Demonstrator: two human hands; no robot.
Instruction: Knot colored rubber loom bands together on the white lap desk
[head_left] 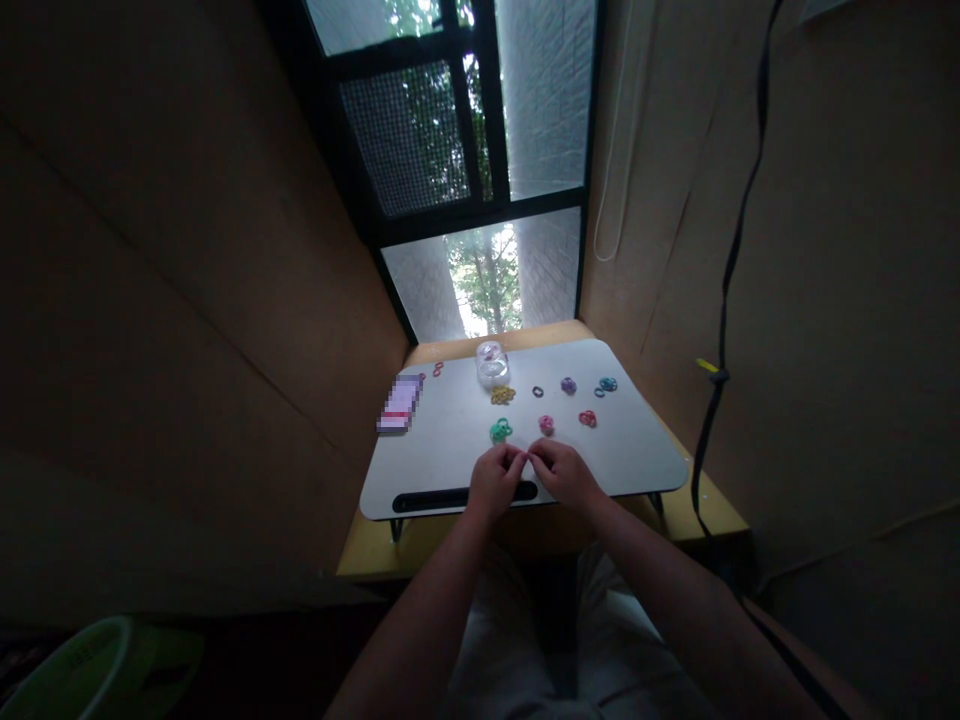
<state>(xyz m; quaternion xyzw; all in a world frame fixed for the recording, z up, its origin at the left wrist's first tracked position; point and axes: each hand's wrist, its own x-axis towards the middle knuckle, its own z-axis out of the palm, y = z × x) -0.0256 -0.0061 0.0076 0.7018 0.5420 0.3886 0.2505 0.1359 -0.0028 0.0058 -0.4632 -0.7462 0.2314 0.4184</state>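
My left hand (499, 476) and my right hand (561, 470) meet over the near part of a white lap table (427, 450). Both are closed in a pinch, fingertips almost touching; whatever lies between them is too small to make out. Just beyond my left hand sits a pile of green ring-shaped bands (500, 430), like small hair ties. A pink pile (547, 425) lies past my right hand, with a red pile (587, 418) to its right. Farther back are yellow bands (502, 395), a dark ring (538, 392), a purple pile (568, 385) and blue bands (608, 384).
A clear plastic jar (493, 365) stands at the back of the table. A pixelated phone-like object (400, 404) lies at the left edge, near red bands (438, 369). A dark slot (435, 499) runs along the front. A black cord (739, 240) hangs at right.
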